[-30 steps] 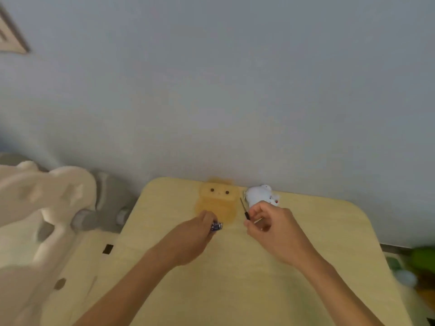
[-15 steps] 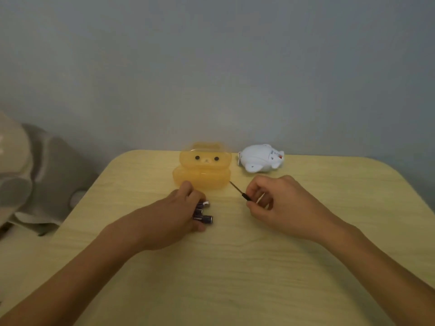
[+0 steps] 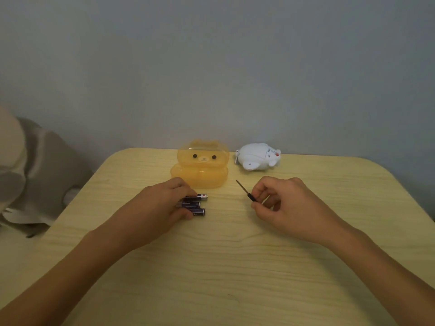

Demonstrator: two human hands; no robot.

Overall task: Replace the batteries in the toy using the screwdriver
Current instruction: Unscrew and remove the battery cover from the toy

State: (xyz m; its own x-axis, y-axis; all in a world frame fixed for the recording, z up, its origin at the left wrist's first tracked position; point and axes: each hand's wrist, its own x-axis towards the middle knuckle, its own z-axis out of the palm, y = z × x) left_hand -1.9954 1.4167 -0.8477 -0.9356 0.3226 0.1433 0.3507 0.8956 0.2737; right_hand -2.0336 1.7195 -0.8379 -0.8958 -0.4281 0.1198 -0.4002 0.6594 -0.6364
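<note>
A small white toy (image 3: 257,158) lies on its side at the back of the wooden table (image 3: 235,267), near the wall. Three dark batteries (image 3: 196,204) lie side by side on the table left of centre. My left hand (image 3: 162,211) rests over their left ends, fingers curled around them. My right hand (image 3: 286,208) pinches the dark handle of a thin screwdriver (image 3: 243,189); its metal tip points up and left, short of the toy. Part of the handle is hidden in my fingers.
A translucent orange bear-shaped case (image 3: 201,164) stands shut at the back, just left of the toy and right behind the batteries. A grey and cream object (image 3: 28,175) sits off the table's left edge. A plain wall rises behind the table.
The view dropped and came closer to the table over the last second. My left hand brought the batteries down onto the table and spread them; my right hand kept the screwdriver, barely shifting.
</note>
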